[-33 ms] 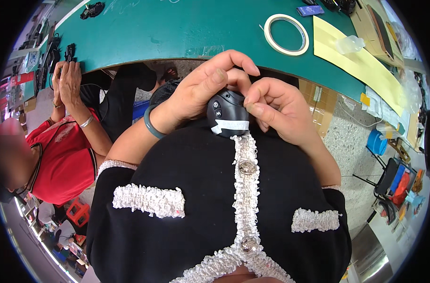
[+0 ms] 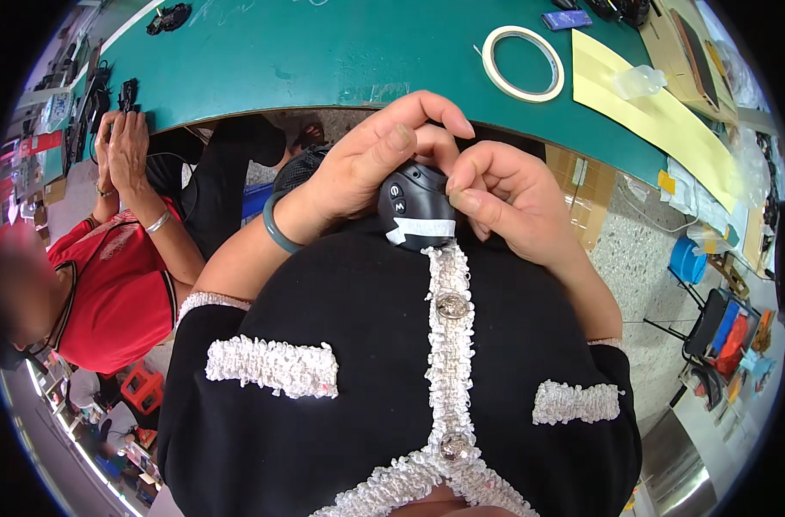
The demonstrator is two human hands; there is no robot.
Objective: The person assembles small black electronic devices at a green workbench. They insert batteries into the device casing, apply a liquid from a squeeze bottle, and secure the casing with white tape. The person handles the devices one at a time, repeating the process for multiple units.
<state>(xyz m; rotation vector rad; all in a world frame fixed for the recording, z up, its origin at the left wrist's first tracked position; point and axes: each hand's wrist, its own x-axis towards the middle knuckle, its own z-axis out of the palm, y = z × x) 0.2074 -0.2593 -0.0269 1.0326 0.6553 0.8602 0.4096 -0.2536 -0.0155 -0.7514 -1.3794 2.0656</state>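
A green table (image 2: 323, 60) spans the top; speckled floor (image 2: 635, 289) lies right; red stool (image 2: 142, 388) and strip light (image 2: 36, 381) occupy lower left.

A green-topped table (image 2: 323, 65) ran across the far side, its front edge curved by the lens. On it, toward the right, a roll of cream tape (image 2: 530, 96) lay flat beside a long yellow sheet (image 2: 668, 116), with a small blue object (image 2: 566, 19) beyond them; a tangled-looking black part (image 2: 168, 19) sat well apart, near the upper left.
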